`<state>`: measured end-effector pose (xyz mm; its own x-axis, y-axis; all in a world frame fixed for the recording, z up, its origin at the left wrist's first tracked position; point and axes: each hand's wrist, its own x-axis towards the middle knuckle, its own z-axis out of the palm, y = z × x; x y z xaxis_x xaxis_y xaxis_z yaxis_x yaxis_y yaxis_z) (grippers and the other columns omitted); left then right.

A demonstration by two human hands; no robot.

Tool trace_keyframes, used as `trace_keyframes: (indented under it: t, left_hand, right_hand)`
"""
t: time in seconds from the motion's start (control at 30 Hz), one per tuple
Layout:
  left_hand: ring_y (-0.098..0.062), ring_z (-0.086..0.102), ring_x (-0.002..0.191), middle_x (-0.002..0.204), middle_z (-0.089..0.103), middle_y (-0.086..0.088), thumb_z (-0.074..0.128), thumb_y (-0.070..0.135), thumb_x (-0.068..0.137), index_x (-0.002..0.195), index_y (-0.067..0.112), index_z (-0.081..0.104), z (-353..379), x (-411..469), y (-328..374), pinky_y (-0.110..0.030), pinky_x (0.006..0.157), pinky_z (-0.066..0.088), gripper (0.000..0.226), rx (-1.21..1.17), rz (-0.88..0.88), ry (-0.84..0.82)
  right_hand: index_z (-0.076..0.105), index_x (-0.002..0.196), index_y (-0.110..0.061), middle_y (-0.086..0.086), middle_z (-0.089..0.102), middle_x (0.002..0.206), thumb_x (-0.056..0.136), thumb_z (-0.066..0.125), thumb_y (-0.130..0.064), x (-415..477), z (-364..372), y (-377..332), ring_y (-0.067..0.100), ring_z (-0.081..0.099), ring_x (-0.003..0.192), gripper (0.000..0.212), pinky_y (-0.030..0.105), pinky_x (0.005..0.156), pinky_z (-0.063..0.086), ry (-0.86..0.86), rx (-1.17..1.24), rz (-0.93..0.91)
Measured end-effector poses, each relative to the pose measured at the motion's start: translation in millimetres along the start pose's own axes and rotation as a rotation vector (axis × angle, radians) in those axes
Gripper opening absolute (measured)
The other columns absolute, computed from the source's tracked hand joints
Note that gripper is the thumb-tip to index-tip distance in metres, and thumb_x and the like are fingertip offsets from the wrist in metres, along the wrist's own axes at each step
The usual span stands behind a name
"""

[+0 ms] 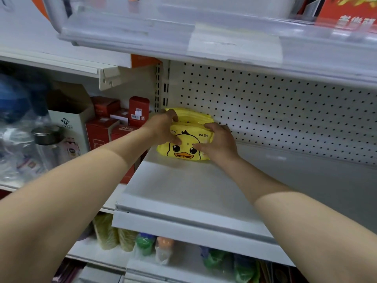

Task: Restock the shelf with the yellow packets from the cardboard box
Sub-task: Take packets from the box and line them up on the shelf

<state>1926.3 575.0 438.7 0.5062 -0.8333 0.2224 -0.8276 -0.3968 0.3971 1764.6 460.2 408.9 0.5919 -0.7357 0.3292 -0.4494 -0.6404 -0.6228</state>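
Yellow packets with a cartoon duck face stand in a small upright bunch at the back left of the grey shelf, against the pegboard wall. My left hand grips the bunch from the left, fingers curled over its top edge. My right hand grips it from the right, fingers over the top and thumb on the front packet. The cardboard box is out of view.
An upper shelf edge with a clear price strip overhangs close above. Red boxes and a grey carton fill the neighbouring bay to the left. Bagged goods lie on the shelf below.
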Motion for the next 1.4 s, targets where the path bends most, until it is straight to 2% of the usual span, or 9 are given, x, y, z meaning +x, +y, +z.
trace_keyframes:
  t: [0.27,0.5,0.57,0.63,0.73,0.8,1.03,1.3,1.4]
  left_hand:
    - [-0.031,0.045,0.126,0.139,0.042,-0.011,0.089,0.038,0.063,0.138,0.017,0.045,-5,-21,6,-0.041,0.101,0.045,0.09,-0.012,-0.048,0.081]
    - [-0.032,0.048,0.119,0.131,0.048,-0.011,0.088,0.048,0.061,0.134,0.022,0.047,-34,-80,12,-0.043,0.101,0.046,0.087,0.025,-0.019,0.078]
    - [-0.032,0.045,0.123,0.133,0.048,-0.009,0.087,0.052,0.058,0.134,0.026,0.045,-43,-103,14,-0.042,0.101,0.045,0.09,0.04,-0.041,0.036]
    - [-0.034,0.043,0.125,0.134,0.045,-0.011,0.087,0.047,0.061,0.137,0.024,0.043,-49,-129,12,-0.043,0.101,0.044,0.091,0.012,-0.051,0.008]
    - [-0.037,0.038,0.13,0.14,0.04,-0.017,0.085,0.046,0.066,0.141,0.016,0.04,-55,-173,2,-0.048,0.105,0.041,0.093,0.051,-0.061,0.001]
    - [-0.035,0.041,0.127,0.138,0.042,-0.014,0.086,0.045,0.066,0.138,0.02,0.043,-58,-201,-7,-0.047,0.104,0.042,0.088,0.048,-0.061,-0.003]
    - [-0.034,0.045,0.118,0.129,0.041,-0.012,0.087,0.039,0.067,0.134,0.027,0.047,-51,-293,-49,-0.044,0.104,0.042,0.078,0.026,-0.138,-0.086]
    - [-0.034,0.048,0.115,0.126,0.042,-0.012,0.085,0.04,0.068,0.135,0.026,0.048,2,-373,-96,-0.043,0.103,0.043,0.078,-0.014,-0.217,-0.255]
    - [-0.035,0.051,0.113,0.123,0.046,-0.016,0.085,0.042,0.067,0.135,0.023,0.048,31,-398,-118,-0.041,0.098,0.045,0.08,-0.01,-0.25,-0.332]
  right_hand:
    - [0.045,0.144,-0.025,0.007,0.046,0.136,0.067,0.09,-0.035,-18,-14,-6,0.025,0.047,0.127,0.09,0.034,0.102,0.043,-0.012,-0.014,0.03]
    - [0.043,0.143,-0.028,0.005,0.052,0.141,0.068,0.088,-0.037,-68,-43,-41,0.026,0.044,0.133,0.088,0.038,0.106,0.041,-0.062,-0.033,0.02]
    - [0.044,0.142,-0.03,0.004,0.052,0.14,0.069,0.088,-0.038,-89,-50,-56,0.026,0.046,0.131,0.086,0.033,0.103,0.042,-0.085,-0.073,0.034]
    - [0.046,0.139,-0.032,0.004,0.053,0.138,0.068,0.089,-0.039,-113,-54,-70,0.025,0.048,0.128,0.083,0.029,0.097,0.043,-0.101,-0.093,0.044]
    - [0.048,0.136,-0.031,0.008,0.051,0.139,0.071,0.088,-0.035,-154,-54,-86,0.027,0.045,0.131,0.076,0.031,0.098,0.042,-0.13,-0.078,0.044]
    - [0.048,0.137,-0.028,0.008,0.05,0.139,0.074,0.087,-0.033,-181,-51,-95,0.028,0.041,0.133,0.073,0.033,0.097,0.04,-0.158,-0.111,0.026]
    - [0.048,0.139,-0.027,0.005,0.049,0.143,0.071,0.088,-0.034,-252,-21,-113,0.027,0.044,0.133,0.079,0.034,0.1,0.04,-0.251,-0.162,0.001]
    - [0.053,0.134,-0.025,0.004,0.059,0.129,0.067,0.09,-0.036,-313,48,-98,0.025,0.056,0.118,0.077,0.037,0.098,0.048,-0.411,-0.19,0.056]
    - [0.053,0.135,-0.024,0.009,0.051,0.142,0.07,0.088,-0.037,-337,80,-80,0.028,0.05,0.129,0.075,0.033,0.1,0.042,-0.519,-0.206,0.103]
